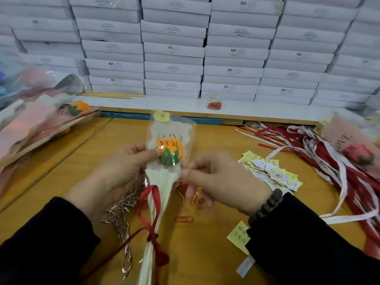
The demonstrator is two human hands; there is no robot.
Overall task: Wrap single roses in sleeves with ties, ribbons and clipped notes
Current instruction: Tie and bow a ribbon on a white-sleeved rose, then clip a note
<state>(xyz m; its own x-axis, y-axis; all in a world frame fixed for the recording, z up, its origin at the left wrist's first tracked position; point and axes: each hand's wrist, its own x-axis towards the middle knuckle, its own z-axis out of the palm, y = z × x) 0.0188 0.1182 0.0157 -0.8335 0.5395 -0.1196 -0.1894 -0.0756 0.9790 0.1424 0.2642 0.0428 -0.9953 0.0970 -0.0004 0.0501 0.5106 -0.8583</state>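
Rose sleeve is held over the wooden table, its long axis running nearly straight away from the person: the wide mouth points toward the stacked white boxes, the narrow tail toward the person. An orange rose is seen inside, bloom toward the mouth. A yellow note is fixed at the mouth's edge, and a red ribbon is tied around the tail. The left hand is curled around the sleeve's left side beside the bloom. The right hand is blurred; its thumb and forefinger are pinched at the sleeve's right edge. Loose paper clips and gold ties are noted beneath
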